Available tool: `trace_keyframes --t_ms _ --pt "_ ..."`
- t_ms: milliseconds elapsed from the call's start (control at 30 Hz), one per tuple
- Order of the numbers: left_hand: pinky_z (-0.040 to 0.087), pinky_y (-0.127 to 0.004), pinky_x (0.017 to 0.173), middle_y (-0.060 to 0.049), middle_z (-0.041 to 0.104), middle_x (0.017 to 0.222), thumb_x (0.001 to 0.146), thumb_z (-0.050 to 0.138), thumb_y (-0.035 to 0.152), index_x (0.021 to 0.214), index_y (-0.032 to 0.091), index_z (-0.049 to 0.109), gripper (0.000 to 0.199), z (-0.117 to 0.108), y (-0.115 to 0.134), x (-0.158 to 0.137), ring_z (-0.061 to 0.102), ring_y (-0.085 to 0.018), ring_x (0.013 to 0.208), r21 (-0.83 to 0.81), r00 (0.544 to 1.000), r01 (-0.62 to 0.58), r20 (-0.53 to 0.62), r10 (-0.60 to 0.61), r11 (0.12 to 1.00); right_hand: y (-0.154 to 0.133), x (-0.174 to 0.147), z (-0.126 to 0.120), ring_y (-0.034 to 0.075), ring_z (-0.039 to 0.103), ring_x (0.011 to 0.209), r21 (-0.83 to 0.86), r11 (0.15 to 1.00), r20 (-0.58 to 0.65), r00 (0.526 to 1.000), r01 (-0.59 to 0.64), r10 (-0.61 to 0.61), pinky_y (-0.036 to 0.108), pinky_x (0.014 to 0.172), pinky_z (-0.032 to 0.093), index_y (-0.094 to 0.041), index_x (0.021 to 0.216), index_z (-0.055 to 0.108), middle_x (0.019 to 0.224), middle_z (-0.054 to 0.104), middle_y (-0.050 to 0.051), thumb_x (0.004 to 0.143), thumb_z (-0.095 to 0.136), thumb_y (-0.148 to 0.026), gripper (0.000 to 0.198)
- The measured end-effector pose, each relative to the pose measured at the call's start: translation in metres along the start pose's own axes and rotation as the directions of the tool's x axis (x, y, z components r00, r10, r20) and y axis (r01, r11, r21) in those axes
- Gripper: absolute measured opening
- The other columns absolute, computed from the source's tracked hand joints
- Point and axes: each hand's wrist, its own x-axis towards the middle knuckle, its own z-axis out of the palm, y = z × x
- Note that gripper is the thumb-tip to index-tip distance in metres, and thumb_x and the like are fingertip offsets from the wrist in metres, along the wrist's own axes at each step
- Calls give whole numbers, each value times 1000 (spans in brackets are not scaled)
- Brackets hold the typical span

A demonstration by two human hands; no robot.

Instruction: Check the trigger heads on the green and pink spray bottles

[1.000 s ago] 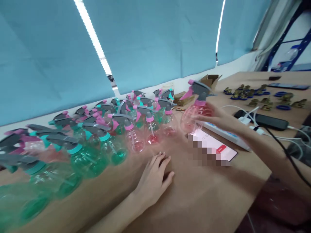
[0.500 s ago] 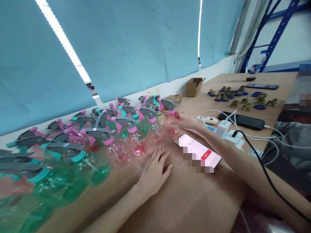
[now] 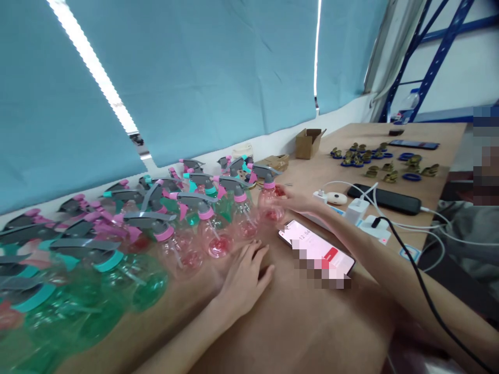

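Note:
My left hand (image 3: 246, 272) lies palm down on the brown tabletop, its fingers stretched out and thumb apart, holding nothing. Just past its fingertips stands a clear pink spray bottle (image 3: 215, 236). My right hand (image 3: 292, 198) grips the right side of another pink spray bottle (image 3: 268, 200), which stands upright at the far right end of the row; its fingers are partly hidden behind the bottle. Both bottles have grey trigger heads with pink collars. A lit phone (image 3: 312, 241) lies below my right hand and forearm.
Several more pink and green spray bottles (image 3: 148, 283) crowd the left side. Chargers (image 3: 357, 209), white cables and a black power bank (image 3: 384, 199) lie on the right. Brass-coloured parts with blue rings (image 3: 412, 177) and an open carton (image 3: 309, 144) are farther back. A person sits at right.
The view has shifted slightly, so the bottles and table items appear a little further left. My left hand stays flat, and my right hand remains at the same pink bottle.

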Motion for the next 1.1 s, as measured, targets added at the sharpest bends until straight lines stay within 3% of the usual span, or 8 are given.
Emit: trace_keyframes --t_ms 200,333,533,600,700,767,900,1100 --pt "35 -46 100 -11 51 128 93 48 31 124 17 50 34 2 1 4 44 -27 120 17 1000 -16 9 16 1000 0 -1 3 20 59 98 23 999 -11 1000 -26 27 42 81 50 -18 117 54 119 56 8 89 53 -31 31" --pt "35 -47 100 -11 50 130 93 47 32 124 19 49 34 2 1 4 43 -27 121 24 1000 -10 13 9 1000 -7 -5 4 24 55 111 25 997 -31 997 -67 67 43 93 44 -20 123 50 127 54 11 84 58 -35 42" --pt "35 -46 101 -13 50 129 93 48 30 125 16 49 35 -2 4 -2 45 -27 121 26 999 -3 32 2 1000 -31 -47 5 38 42 126 -48 982 -264 950 -182 164 53 101 34 -9 133 38 136 44 23 78 58 -48 70" --pt "35 -45 101 -12 49 131 93 49 30 126 17 48 35 -4 5 -10 44 -27 123 22 999 2 41 -3 1000 -45 -68 11 32 39 129 -66 988 -308 944 -142 115 48 102 35 -10 131 39 139 42 20 80 56 -48 66" --pt "34 -46 103 -11 48 133 92 50 29 127 18 48 37 -9 4 -28 41 -27 126 20 999 25 46 -25 999 -69 -93 27 23 51 118 -75 996 -302 953 -41 16 40 98 41 -17 121 47 128 53 12 82 57 -43 49" --pt "34 -46 103 -11 48 134 91 51 30 127 18 47 38 -15 3 -44 41 -27 126 22 998 45 45 -46 999 -85 -102 42 20 55 111 -64 997 -224 973 43 -56 36 93 45 -19 115 51 119 60 8 82 58 -41 40" --pt "36 -46 102 -11 48 134 90 54 29 128 17 48 40 -30 0 -83 42 -28 125 34 993 108 37 -109 994 -118 -101 77 17 58 103 -22 996 58 995 85 -83 34 88 46 -23 107 55 110 64 3 86 54 -34 24" --pt "41 -46 97 -11 52 128 90 53 28 129 17 46 41 -61 -5 -165 48 -29 116 74 964 265 -7 -265 961 -173 -90 143 18 58 103 116 972 361 903 206 -234 36 92 44 -20 104 57 108 65 5 86 55 -30 21"
